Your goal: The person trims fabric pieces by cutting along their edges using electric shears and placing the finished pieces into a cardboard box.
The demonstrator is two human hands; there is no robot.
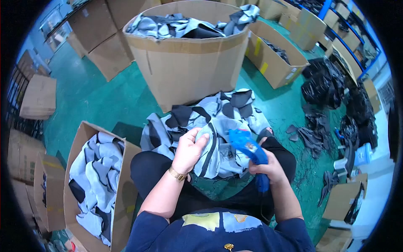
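Observation:
My left hand [189,150] pinches the edge of a light grey fabric piece [204,156] with a dark stripe, thumb on top. Wrapped around the handle of a blue hand-held power tool [248,148] is my right hand [270,168]. The tool's head points up and left, close over the fabric on the right side of the held piece. Whether it touches the cloth I cannot tell. A heap of grey and black fabric pieces [228,105] lies on the floor in front of me and reaches between my knees.
Beyond the heap stands a large cardboard box [189,63] full of similar fabric. An open box [130,168] of grey pieces is at my left. Dark scraps [315,130] and black plastic bags [323,82] lie on the right. Another box [273,63] stands behind.

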